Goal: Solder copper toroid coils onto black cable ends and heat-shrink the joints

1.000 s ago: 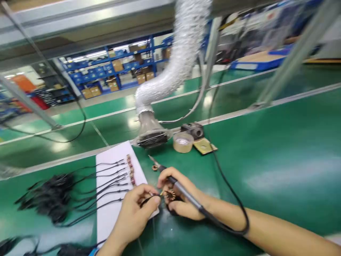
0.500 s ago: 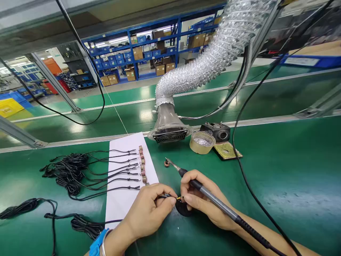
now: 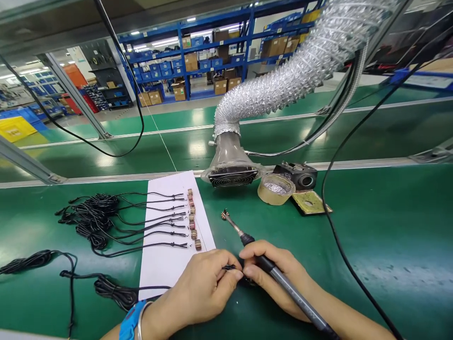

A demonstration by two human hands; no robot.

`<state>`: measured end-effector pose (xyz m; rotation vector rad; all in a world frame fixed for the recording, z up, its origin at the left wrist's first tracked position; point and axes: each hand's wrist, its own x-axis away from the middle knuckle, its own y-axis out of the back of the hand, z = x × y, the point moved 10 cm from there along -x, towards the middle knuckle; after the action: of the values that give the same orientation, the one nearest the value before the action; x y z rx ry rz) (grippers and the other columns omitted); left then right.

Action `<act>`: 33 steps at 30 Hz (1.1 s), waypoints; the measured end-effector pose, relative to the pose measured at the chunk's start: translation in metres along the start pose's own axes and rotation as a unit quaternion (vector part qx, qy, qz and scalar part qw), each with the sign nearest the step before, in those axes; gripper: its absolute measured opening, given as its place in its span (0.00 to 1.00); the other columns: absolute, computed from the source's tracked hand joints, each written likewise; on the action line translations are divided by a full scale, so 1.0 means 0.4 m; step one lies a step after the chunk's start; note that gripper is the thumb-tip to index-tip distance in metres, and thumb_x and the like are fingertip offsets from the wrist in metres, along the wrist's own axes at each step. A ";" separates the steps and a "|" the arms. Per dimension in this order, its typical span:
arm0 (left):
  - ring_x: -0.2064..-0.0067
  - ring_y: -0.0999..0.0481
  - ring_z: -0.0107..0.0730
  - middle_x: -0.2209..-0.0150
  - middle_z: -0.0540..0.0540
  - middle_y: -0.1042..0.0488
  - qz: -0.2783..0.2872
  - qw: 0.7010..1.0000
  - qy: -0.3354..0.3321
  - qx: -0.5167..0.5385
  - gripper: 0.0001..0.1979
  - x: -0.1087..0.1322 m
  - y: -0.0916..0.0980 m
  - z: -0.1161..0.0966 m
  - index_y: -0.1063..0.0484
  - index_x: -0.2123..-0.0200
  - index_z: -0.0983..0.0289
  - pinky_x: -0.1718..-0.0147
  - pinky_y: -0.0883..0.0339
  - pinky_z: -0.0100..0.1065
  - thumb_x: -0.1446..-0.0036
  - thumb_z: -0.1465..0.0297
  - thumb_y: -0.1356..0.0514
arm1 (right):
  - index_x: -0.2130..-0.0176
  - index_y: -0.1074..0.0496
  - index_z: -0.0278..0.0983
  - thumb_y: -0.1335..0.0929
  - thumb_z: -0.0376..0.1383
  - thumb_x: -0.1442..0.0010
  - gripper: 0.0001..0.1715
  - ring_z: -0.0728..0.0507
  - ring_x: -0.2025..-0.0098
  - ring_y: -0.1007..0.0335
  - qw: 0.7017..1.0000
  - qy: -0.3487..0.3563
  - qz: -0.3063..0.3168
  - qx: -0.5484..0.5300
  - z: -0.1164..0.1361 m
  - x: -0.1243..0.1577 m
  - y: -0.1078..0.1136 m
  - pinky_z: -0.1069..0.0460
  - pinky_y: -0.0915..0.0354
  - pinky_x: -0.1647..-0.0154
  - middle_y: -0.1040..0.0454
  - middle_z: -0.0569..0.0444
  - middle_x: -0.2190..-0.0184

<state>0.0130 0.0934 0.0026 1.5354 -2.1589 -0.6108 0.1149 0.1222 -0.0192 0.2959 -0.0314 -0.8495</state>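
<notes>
My left hand (image 3: 201, 290) is pinched closed on the end of a thin black wire (image 3: 231, 268), low in the middle of the view. My right hand (image 3: 274, 278) is closed round a soldering iron (image 3: 279, 278), and its fingertips meet the left hand's at a small dark part that is mostly hidden. The iron's tip (image 3: 226, 216) points away from me and lies beside a small copper coil (image 3: 223, 215) on the green bench. To the left, a white sheet (image 3: 166, 264) carries several black wires (image 3: 155, 231) with small coils (image 3: 192, 219) at their ends.
A fan-fronted fume hood (image 3: 231, 177) on a silver flexible duct (image 3: 283, 85) stands behind the sheet. To its right are a tape roll (image 3: 275, 189), a black iron stand (image 3: 299, 174) and a yellow sponge pad (image 3: 311, 203). Bundles of black cable (image 3: 88, 217) lie at left. The iron's cord (image 3: 339, 245) crosses the bench at right.
The view has steadied and tilted down. Both hands have drawn closer to me, still pinched together. The iron's tip now lies next to the loose coil on the bench.
</notes>
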 end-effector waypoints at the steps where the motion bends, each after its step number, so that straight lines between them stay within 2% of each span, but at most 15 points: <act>1: 0.70 0.34 0.24 0.72 0.48 0.30 -0.005 1.000 0.005 0.002 0.06 -0.001 0.002 0.001 0.31 0.65 0.63 0.69 0.44 0.26 0.40 0.70 0.47 | 0.56 0.35 0.40 0.37 0.38 0.35 0.07 0.51 0.73 0.34 1.000 -0.019 0.004 -0.022 -0.007 0.000 -0.002 0.56 0.34 0.72 0.32 0.58 0.72; 4: 0.72 0.36 0.23 0.72 0.47 0.31 -0.019 0.999 0.021 0.015 0.07 -0.002 0.008 0.008 0.31 0.64 0.63 0.71 0.44 0.27 0.38 0.68 0.48 | 0.52 0.39 0.41 0.38 0.36 0.36 0.11 0.50 0.70 0.32 0.992 -0.063 0.022 -0.106 -0.019 -0.001 -0.011 0.56 0.33 0.73 0.33 0.57 0.69; 8: 0.76 0.40 0.22 0.77 0.45 0.36 -0.021 0.999 0.039 0.031 0.09 0.000 0.008 0.017 0.30 0.64 0.62 0.74 0.47 0.27 0.37 0.66 0.49 | 0.53 0.40 0.41 0.36 0.29 0.42 0.17 0.52 0.70 0.35 0.994 -0.059 0.014 -0.094 -0.008 -0.007 -0.003 0.58 0.36 0.70 0.34 0.58 0.69; 11: 0.77 0.43 0.22 0.79 0.44 0.40 -0.021 0.998 0.046 0.038 0.10 -0.001 0.005 0.023 0.30 0.63 0.62 0.75 0.48 0.28 0.37 0.66 0.49 | 0.54 0.39 0.40 0.36 0.30 0.43 0.16 0.53 0.72 0.38 0.995 -0.064 -0.009 -0.070 -0.010 -0.010 0.005 0.58 0.39 0.71 0.34 0.59 0.69; 16: 0.75 0.41 0.23 0.77 0.45 0.38 -0.021 0.998 0.048 0.035 0.09 -0.005 -0.001 0.027 0.29 0.63 0.62 0.73 0.47 0.27 0.38 0.66 0.48 | 0.55 0.37 0.40 0.34 0.33 0.42 0.14 0.53 0.72 0.36 0.994 -0.073 -0.033 -0.080 -0.019 -0.008 0.007 0.58 0.37 0.71 0.32 0.57 0.68; 19: 0.77 0.43 0.22 0.79 0.44 0.41 -0.014 0.998 0.053 0.037 0.08 -0.005 -0.007 0.030 0.30 0.62 0.62 0.74 0.48 0.28 0.39 0.66 0.47 | 0.55 0.36 0.39 0.33 0.35 0.42 0.14 0.53 0.72 0.36 0.993 -0.074 -0.043 -0.082 -0.022 -0.008 0.013 0.58 0.37 0.70 0.31 0.57 0.68; 22: 0.78 0.45 0.22 0.80 0.43 0.44 -0.015 0.997 0.069 0.043 0.07 -0.005 -0.008 0.037 0.29 0.63 0.62 0.76 0.49 0.27 0.40 0.67 0.45 | 0.53 0.36 0.40 0.33 0.35 0.42 0.16 0.52 0.71 0.35 0.992 -0.077 -0.030 -0.090 -0.024 -0.010 0.012 0.57 0.36 0.69 0.30 0.56 0.67; 28: 0.79 0.46 0.21 0.80 0.43 0.44 -0.031 0.996 0.076 0.044 0.07 -0.007 0.000 0.039 0.29 0.65 0.62 0.76 0.49 0.27 0.41 0.67 0.44 | 0.54 0.37 0.40 0.34 0.30 0.47 0.19 0.52 0.72 0.38 0.993 -0.083 0.004 -0.089 -0.024 -0.008 -0.004 0.57 0.39 0.71 0.34 0.58 0.69; 33: 0.79 0.47 0.21 0.81 0.42 0.47 -0.046 0.995 0.072 0.056 0.07 -0.005 0.004 0.038 0.29 0.65 0.63 0.76 0.49 0.27 0.41 0.67 0.45 | 0.52 0.39 0.38 0.34 0.32 0.44 0.18 0.52 0.71 0.37 0.989 -0.091 0.011 -0.112 -0.021 -0.006 -0.013 0.57 0.37 0.71 0.35 0.57 0.69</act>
<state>0.0039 0.0973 -0.0090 1.6897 -2.0546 -0.4013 0.1106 0.1226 -0.0284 0.0067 -0.1082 -0.8478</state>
